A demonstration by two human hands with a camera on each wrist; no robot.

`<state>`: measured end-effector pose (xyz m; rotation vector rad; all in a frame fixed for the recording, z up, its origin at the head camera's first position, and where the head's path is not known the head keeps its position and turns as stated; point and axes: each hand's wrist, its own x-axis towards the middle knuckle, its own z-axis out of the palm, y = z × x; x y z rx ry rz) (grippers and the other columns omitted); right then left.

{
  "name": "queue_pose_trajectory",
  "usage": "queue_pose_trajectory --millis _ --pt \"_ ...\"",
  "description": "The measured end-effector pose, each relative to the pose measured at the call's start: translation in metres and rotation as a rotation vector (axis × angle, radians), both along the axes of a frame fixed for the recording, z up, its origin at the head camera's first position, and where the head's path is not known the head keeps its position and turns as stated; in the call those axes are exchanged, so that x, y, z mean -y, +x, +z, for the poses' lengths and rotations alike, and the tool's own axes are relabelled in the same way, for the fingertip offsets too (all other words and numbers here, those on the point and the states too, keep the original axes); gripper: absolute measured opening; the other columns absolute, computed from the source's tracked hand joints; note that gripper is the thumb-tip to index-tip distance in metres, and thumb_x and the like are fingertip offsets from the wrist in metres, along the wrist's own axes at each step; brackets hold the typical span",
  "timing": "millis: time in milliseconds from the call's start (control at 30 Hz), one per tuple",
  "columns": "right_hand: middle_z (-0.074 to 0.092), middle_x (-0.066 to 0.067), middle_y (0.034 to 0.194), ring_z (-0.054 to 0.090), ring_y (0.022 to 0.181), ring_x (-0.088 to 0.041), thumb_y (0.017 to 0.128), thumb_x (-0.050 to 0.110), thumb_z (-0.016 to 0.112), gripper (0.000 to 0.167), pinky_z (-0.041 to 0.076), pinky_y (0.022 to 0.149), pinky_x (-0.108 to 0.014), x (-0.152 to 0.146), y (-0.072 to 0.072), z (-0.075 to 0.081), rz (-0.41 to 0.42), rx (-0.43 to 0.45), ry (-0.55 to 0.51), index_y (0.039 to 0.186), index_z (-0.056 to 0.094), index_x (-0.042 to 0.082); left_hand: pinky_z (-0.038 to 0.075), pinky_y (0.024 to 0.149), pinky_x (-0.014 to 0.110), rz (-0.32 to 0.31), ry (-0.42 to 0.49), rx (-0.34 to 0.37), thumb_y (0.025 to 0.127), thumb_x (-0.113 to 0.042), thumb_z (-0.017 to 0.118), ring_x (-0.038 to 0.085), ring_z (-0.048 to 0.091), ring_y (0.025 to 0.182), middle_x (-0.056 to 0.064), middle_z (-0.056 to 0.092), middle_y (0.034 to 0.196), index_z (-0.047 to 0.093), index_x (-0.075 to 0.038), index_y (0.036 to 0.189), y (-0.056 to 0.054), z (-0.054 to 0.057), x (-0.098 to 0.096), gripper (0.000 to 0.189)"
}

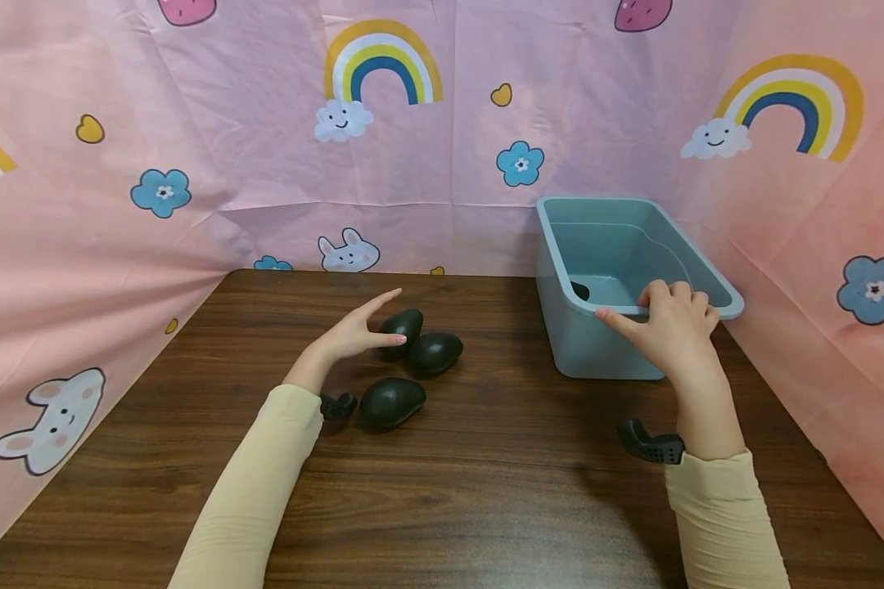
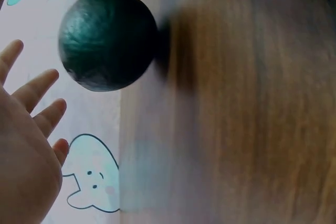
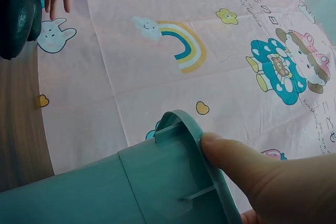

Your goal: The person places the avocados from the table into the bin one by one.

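Note:
Three dark green avocados lie on the wooden table: one at the back, one just right of it, and one nearer the front. Beside the back pair hovers my left hand, its fingers spread and thumb overlapping the back avocado. In the left wrist view that hand's palm faces a round avocado end, with a gap between. My right hand grips the near rim of a blue-grey plastic bin, thumb outside and fingers over the edge. The thumb presses the rim in the right wrist view.
Inside the bin, a dark rounded object shows partly behind the near left wall. Pink printed cloth hangs behind and at both sides of the table. Each wrist carries a black mount.

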<state>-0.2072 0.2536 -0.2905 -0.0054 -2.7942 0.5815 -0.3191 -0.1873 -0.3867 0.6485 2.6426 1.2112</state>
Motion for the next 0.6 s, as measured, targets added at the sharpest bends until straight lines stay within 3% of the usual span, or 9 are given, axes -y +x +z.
queue_pose_trajectory --millis 233,500,600 --pt "0.037 -0.025 0.1 0.028 0.101 -0.05 0.082 0.068 0.058 0.075 0.014 0.088 -0.069 0.0 0.001 0.0 -0.003 0.005 0.0 0.104 0.046 -0.004 0.018 0.104 0.065 0.0 0.034 0.033 0.086 -0.04 0.072 0.036 0.011 0.142 0.005 0.013 0.158 0.019 -0.032 0.154 0.0 -0.006 0.0 0.086" --pt "0.037 -0.025 0.101 0.028 0.101 -0.05 0.082 0.068 0.057 0.076 0.014 0.088 -0.069 0.0 0.001 0.0 -0.005 0.007 0.004 0.104 0.046 -0.003 0.021 0.101 0.067 -0.028 0.045 0.074 0.088 -0.024 0.072 0.044 0.012 0.14 0.018 0.014 0.156 0.02 -0.014 0.154 0.017 0.015 -0.006 0.085" --pt "0.037 -0.025 0.101 0.028 0.101 -0.05 0.082 0.068 0.057 0.075 0.014 0.087 -0.069 0.001 0.001 0.0 -0.004 0.003 0.004 0.103 0.047 -0.003 0.02 0.102 0.067 -0.028 0.066 0.079 0.086 -0.025 0.073 0.043 0.012 0.14 0.017 0.015 0.156 0.022 -0.015 0.154 0.013 0.01 -0.005 0.085"
